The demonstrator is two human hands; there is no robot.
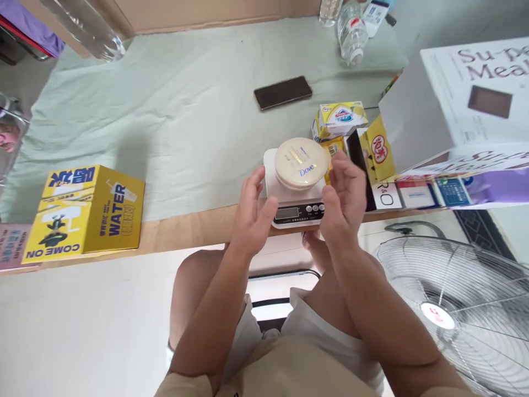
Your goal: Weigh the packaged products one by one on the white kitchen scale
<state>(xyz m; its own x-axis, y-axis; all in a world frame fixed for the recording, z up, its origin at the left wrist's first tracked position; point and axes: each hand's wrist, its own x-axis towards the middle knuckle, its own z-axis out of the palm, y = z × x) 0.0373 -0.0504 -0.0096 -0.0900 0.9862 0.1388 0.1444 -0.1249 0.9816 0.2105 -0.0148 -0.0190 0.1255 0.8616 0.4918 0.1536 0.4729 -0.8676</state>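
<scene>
A round cream-coloured Dove tub (301, 160) stands lid up on a white kitchen scale (271, 173) at the table's front edge. The scale's small display and several buttons face me. My left hand (253, 212) is at the left of the scale, fingers apart and curved, with nothing in it. On the other side my right hand (345, 196) is held with fingers apart and bent, close to the tub, and I see nothing in it. A yellow packet (333, 148) lies behind the right fingers, partly hidden.
A yellow-and-white soap box (339, 120) and a black phone (283, 92) lie behind the scale. At right stands a white carton (417, 110); a yellow carton (111, 209) stands left. Plastic bottles (352, 33) are at the back. A fan (450, 298) is below right.
</scene>
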